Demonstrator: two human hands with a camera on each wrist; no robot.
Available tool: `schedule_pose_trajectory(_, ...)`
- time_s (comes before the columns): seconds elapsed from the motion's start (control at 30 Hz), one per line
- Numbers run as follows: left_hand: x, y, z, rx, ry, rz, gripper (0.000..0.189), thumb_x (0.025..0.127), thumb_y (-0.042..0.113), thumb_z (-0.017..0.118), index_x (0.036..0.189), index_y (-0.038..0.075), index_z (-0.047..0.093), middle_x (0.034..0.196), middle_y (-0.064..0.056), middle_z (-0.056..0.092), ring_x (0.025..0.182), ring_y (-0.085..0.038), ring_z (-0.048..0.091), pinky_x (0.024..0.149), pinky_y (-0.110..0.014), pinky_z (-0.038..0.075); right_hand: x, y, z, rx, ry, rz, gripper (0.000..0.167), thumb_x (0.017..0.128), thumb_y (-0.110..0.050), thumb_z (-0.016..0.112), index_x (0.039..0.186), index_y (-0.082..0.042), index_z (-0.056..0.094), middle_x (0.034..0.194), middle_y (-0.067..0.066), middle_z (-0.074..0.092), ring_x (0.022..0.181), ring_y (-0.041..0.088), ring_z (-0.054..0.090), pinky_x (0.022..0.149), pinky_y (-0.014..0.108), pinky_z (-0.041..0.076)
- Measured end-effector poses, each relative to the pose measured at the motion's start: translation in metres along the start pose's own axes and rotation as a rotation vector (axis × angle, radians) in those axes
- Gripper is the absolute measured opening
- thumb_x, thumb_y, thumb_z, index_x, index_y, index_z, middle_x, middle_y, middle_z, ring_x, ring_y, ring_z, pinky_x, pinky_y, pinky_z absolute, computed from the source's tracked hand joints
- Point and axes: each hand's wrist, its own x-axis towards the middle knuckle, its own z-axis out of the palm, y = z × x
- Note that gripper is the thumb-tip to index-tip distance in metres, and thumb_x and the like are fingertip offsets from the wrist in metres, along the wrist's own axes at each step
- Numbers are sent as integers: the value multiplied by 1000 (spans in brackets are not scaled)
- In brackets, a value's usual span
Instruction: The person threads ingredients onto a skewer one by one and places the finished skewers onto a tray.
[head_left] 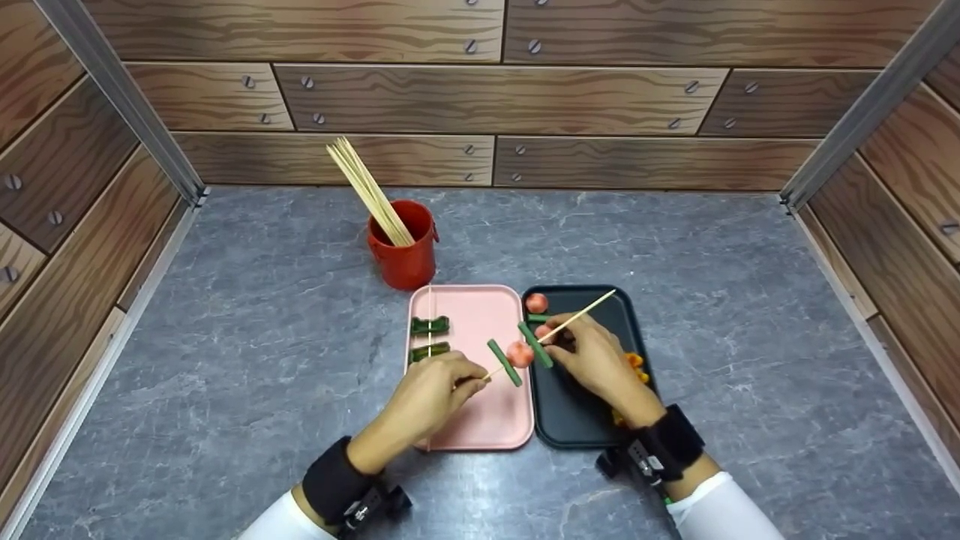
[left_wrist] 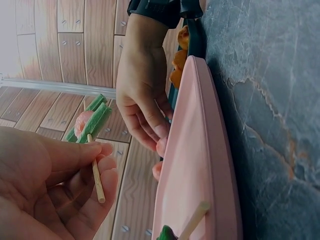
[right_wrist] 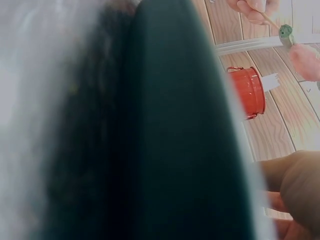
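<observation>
In the head view my left hand [head_left: 431, 394] pinches the blunt end of a wooden skewer [head_left: 581, 313] over the pink tray [head_left: 480, 420]. Threaded on that skewer are a green stick-like piece [head_left: 504, 363], a pink ball [head_left: 520, 354] and a second green piece [head_left: 535, 345]. My right hand [head_left: 596, 356] reaches down at the dark tray [head_left: 570, 427], behind the skewer. Its thumb and fingers pinch a loose pink ball [head_left: 544, 334], also seen at the fingertips in the left wrist view. Another pink ball [head_left: 536, 303] lies at that tray's far left corner.
A finished-looking skewer with dark green pieces [head_left: 430, 325] lies along the pink tray's left side. Orange pieces [head_left: 636, 366] sit at the dark tray's right side. Behind the trays stands a red bucket [head_left: 405, 262] of bare skewers [head_left: 367, 187]. Wood-patterned walls enclose the table.
</observation>
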Motion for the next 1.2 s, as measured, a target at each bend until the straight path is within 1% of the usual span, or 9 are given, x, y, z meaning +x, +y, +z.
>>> schedule_pose_trajectory(0.07, 0, 0, 0, -1, 1, 4, 9, 94, 12, 77, 100, 10, 83, 89, -4, 77, 83, -20, 74, 79, -33, 62, 0, 0, 0, -9, 3, -10, 36, 89, -18, 85, 122, -11, 73, 119, 12, 75, 110, 33, 73, 98, 55, 56)
schedule_pose_trajectory(0.23, 0, -1, 1, -2, 5, 10, 8, 94, 12, 77, 100, 9, 83, 88, -4, 77, 83, -20, 74, 79, -34, 62, -1, 0, 1, -62, 14, -60, 26, 90, -20, 84, 111, -12, 72, 96, 8, 75, 91, 28, 69, 85, 50, 56)
schedule_pose_trajectory(0.3, -1, -1, 1, 3, 6, 12, 9, 94, 12, 77, 100, 9, 83, 89, -4, 77, 83, -20, 74, 79, -34, 62, -2, 0, 2, -83, 15, -78, 23, 90, -20, 84, 109, -13, 73, 92, 7, 73, 87, 27, 67, 82, 49, 55)
schedule_pose_trajectory(0.47, -1, -1, 1, 11, 7, 12, 9, 94, 13, 77, 100, 9, 83, 87, -4, 77, 80, -19, 73, 76, -33, 60, -2, 1, 1, -106, 2, -110, 22, 89, -16, 83, 110, -12, 77, 102, 8, 78, 99, 34, 71, 90, 53, 57)
schedule_pose_trajectory(0.57, -1, -1, 1, 10, 6, 10, 8, 95, 13, 77, 99, 9, 83, 87, -3, 76, 77, -17, 71, 73, -31, 58, -3, 2, -2, -101, -17, -112, 19, 89, -16, 84, 106, -13, 78, 101, 7, 77, 99, 33, 71, 91, 53, 56)
schedule_pose_trajectory(0.7, -1, -2, 2, 8, 2, 6, 9, 95, 13, 77, 100, 9, 83, 87, -3, 76, 76, -17, 70, 71, -31, 57, -3, 4, -8, -67, -43, -72, 19, 89, -20, 85, 104, -12, 77, 97, 6, 76, 92, 27, 71, 86, 49, 57)
schedule_pose_trajectory(0.83, -1, -2, 2, 7, -4, -1, 9, 95, 13, 77, 101, 9, 83, 88, -4, 77, 78, -18, 71, 73, -32, 58, -3, 5, -16, -43, -64, -24, 21, 90, -23, 84, 107, -12, 76, 100, 6, 79, 94, 26, 73, 85, 48, 57)
schedule_pose_trajectory(1.03, 0, 0, 3, 5, -16, -9, 10, 95, 13, 76, 101, 9, 83, 89, -4, 77, 81, -19, 73, 76, -34, 60, -8, 8, -28, -25, -51, -14, 27, 92, -25, 82, 115, -11, 75, 108, 9, 82, 102, 30, 76, 91, 54, 57)
schedule_pose_trajectory(1.2, -1, 0, 3, 8, -18, -8, 10, 95, 13, 77, 101, 9, 83, 88, -4, 77, 80, -19, 72, 75, -33, 59, -13, 11, -32, 24, -20, 5, 31, 91, -23, 83, 118, -10, 75, 111, 11, 81, 103, 29, 77, 94, 53, 58)
